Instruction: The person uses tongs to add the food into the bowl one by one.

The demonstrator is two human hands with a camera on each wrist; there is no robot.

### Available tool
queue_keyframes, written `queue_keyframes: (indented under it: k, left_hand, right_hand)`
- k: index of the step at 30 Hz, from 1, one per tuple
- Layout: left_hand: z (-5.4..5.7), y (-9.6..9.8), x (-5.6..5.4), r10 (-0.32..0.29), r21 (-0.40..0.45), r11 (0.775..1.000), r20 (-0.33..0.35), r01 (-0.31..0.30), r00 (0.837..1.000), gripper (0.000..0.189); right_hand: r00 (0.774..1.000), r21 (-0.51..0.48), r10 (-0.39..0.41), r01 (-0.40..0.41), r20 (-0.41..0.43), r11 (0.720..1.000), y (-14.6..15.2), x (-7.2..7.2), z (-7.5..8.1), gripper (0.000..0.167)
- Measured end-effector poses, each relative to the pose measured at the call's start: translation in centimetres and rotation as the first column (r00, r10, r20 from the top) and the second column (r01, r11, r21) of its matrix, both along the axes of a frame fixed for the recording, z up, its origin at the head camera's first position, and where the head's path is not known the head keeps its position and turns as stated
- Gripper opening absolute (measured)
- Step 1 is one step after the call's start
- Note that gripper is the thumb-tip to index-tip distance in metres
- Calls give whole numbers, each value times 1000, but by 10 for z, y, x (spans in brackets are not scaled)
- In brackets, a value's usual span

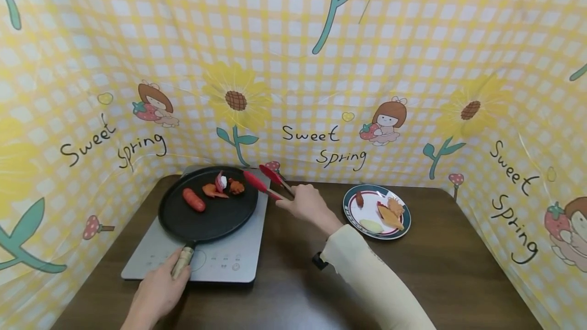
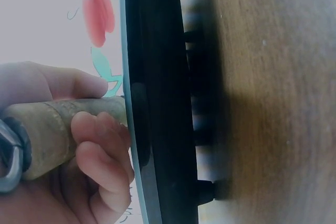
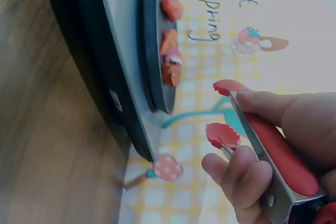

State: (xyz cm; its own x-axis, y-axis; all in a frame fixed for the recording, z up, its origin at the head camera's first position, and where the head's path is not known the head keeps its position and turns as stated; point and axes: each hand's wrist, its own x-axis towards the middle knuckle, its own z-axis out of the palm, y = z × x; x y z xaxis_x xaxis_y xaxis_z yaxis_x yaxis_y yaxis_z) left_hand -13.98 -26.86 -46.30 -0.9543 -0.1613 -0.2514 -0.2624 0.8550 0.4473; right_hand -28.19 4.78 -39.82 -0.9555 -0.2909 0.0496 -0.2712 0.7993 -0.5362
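Observation:
My left hand (image 1: 161, 289) grips the handle (image 2: 58, 124) of a flat black pan (image 1: 197, 225), fingers wrapped round it. The pan sits on a silver induction cooktop (image 1: 247, 264). In it lie a red sausage (image 1: 193, 200), an orange piece (image 1: 214, 191), a purple-and-white piece like onion (image 1: 221, 182) and a reddish-brown piece (image 1: 236, 186). My right hand (image 1: 309, 202) holds red-tipped tongs (image 3: 278, 156) by their metal arms. The tong tips (image 1: 257, 181) are spread apart with nothing between them, at the pan's right edge in the head view.
A blue-rimmed plate (image 1: 347, 202) with several food pieces stands on the brown table (image 1: 293, 294) to the right. Yellow checked cloth (image 1: 293, 85) walls the table at the back and both sides.

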Motion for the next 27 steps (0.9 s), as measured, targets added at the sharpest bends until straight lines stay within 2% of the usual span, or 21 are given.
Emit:
queue_keyframes:
  k: [8,17,23,27]
  left_hand:
    - [0,0,0,-6,-5,1000,-9,6,1000,72]
    - [0,1,1,-1,-12,1000,-16,1,1000,71]
    - [0,0,1,-7,6,1000,-18,7,1000,71]
    - [1,0,1,-5,2,1000,-16,5,1000,71]
  right_hand:
    - [999,-34,-39,39,17,999,47,6,-2,39]
    - [991,-4,-133,133,6,991,95,14,-2,37]
    - [988,-12,-156,156,22,988,121,22,-6,38]
    - [986,-18,-165,165,5,986,136,26,-11,35]
